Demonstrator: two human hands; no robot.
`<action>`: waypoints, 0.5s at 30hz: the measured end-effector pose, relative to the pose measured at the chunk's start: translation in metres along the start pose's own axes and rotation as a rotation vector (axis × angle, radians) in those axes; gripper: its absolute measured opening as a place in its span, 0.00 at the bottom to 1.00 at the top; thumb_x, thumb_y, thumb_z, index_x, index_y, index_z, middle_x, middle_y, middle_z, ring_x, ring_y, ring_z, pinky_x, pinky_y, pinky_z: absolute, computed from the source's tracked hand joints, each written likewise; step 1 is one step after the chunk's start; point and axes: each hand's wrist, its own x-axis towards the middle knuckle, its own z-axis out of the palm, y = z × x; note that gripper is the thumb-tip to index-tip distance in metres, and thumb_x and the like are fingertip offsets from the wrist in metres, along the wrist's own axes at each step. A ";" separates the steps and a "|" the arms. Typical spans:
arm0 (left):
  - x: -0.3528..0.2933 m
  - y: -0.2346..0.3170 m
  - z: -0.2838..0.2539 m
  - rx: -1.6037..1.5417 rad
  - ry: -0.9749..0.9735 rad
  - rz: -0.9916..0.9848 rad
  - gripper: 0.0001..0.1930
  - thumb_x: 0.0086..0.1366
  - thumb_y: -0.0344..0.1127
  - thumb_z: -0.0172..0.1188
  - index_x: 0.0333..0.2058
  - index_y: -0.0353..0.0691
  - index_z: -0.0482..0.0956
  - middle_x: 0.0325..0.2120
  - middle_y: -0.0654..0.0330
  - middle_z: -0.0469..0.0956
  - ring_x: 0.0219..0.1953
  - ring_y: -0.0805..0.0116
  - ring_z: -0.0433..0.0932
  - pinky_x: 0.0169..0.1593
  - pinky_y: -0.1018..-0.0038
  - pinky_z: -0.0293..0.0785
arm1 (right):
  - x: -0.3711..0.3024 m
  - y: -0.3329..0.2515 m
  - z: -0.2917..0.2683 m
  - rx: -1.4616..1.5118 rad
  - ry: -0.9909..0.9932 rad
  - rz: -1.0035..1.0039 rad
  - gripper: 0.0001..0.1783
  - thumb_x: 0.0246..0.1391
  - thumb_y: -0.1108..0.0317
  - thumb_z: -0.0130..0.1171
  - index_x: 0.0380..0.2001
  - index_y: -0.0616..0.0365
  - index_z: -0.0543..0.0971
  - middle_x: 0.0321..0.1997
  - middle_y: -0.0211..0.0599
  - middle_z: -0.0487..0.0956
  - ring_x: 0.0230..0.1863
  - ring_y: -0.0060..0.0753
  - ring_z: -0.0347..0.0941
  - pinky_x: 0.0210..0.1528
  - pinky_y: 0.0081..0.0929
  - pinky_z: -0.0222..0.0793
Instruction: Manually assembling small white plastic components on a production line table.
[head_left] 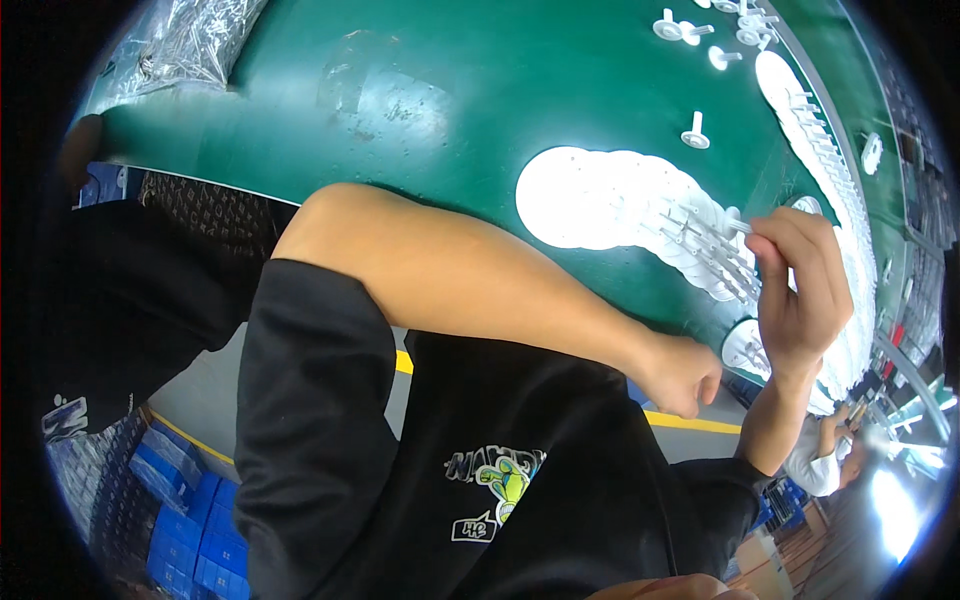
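Observation:
My left forearm crosses along the table edge. At its end, my left hand (682, 375) is curled closed just off the near edge, and whatever its fingers may hold is hidden. My right hand (805, 285) is raised over the right part of the table, thumb and forefinger pinching a small white stemmed plastic piece (740, 226). Beneath its fingertips runs a fanned row of overlapping white discs (568, 195). Thin white stems stand up from the discs at the right end of this row. Another white disc with a stem (743, 345) lies between my hands.
A longer curved row of stemmed white discs (780, 85) follows the table's right side. Loose white stemmed pieces (695, 132) lie farther back. A clear bag of thin metal pieces (195, 45) sits at the far left. Another person's dark sleeve (140, 290) is at left; blue boxes (185, 535) stand below.

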 end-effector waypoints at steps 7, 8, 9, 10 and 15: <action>0.000 0.002 0.001 0.024 0.004 0.010 0.17 0.52 0.31 0.60 0.40 0.29 0.72 0.28 0.52 0.80 0.31 0.63 0.79 0.35 0.69 0.74 | -0.002 -0.007 0.007 0.153 -0.070 -0.056 0.11 0.41 0.81 0.65 0.30 0.67 0.76 0.29 0.42 0.76 0.28 0.36 0.73 0.29 0.25 0.68; 0.001 0.002 0.002 0.028 0.001 0.025 0.17 0.52 0.30 0.60 0.40 0.29 0.72 0.28 0.52 0.80 0.31 0.63 0.79 0.34 0.69 0.74 | -0.003 -0.008 0.004 0.149 -0.079 -0.053 0.12 0.40 0.80 0.66 0.30 0.66 0.76 0.28 0.42 0.75 0.27 0.36 0.72 0.27 0.25 0.67; 0.003 0.003 0.002 0.027 -0.004 0.026 0.17 0.52 0.30 0.60 0.40 0.29 0.72 0.28 0.52 0.80 0.31 0.63 0.79 0.34 0.69 0.74 | -0.005 -0.009 0.003 0.146 -0.080 -0.049 0.12 0.40 0.80 0.66 0.30 0.66 0.76 0.28 0.42 0.75 0.27 0.36 0.72 0.27 0.25 0.67; 0.002 0.002 0.001 0.022 0.000 0.016 0.17 0.52 0.30 0.60 0.40 0.29 0.71 0.28 0.52 0.79 0.31 0.63 0.79 0.34 0.69 0.74 | -0.004 -0.011 0.005 0.112 -0.072 -0.067 0.12 0.40 0.80 0.66 0.30 0.66 0.76 0.28 0.42 0.75 0.27 0.36 0.72 0.27 0.25 0.67; 0.002 0.001 0.002 0.008 0.005 0.009 0.17 0.52 0.30 0.59 0.40 0.28 0.71 0.28 0.52 0.79 0.31 0.63 0.79 0.34 0.69 0.74 | 0.005 -0.025 0.000 -0.093 -0.116 -0.103 0.15 0.31 0.79 0.68 0.28 0.64 0.76 0.27 0.40 0.74 0.26 0.39 0.72 0.25 0.29 0.67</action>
